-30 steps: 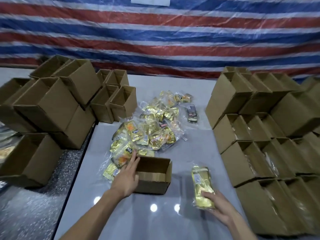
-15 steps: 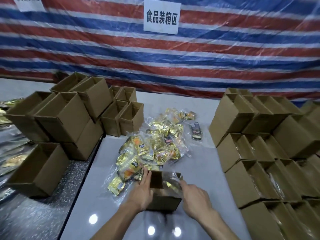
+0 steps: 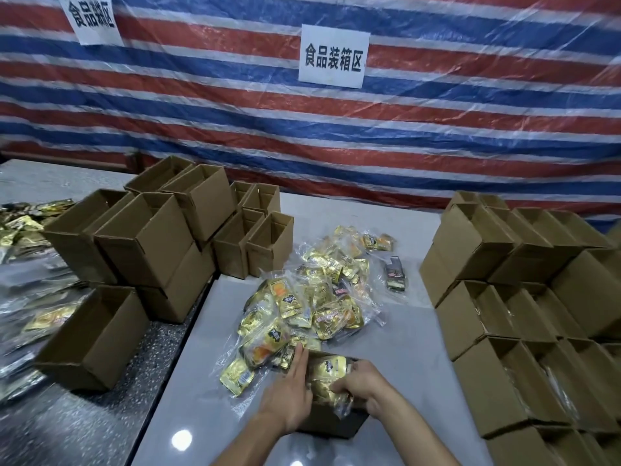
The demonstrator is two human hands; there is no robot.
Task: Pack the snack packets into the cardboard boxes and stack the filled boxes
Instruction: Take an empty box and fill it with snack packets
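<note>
Cardboard box (image 3: 331,423) sits on the table (image 3: 396,334), just below the packet pile (image 3: 312,304). Your left hand (image 3: 289,395) braces its wall, fingers straight. Right hand (image 3: 368,386) fingers are curled on the gold packet (image 3: 326,373). Press it flat and steady the box.

White paper sign (image 3: 333,55) on the striped tarp (image 3: 470,112) reads 食品装箱区; the left sign (image 3: 92,18) is blurred
</note>
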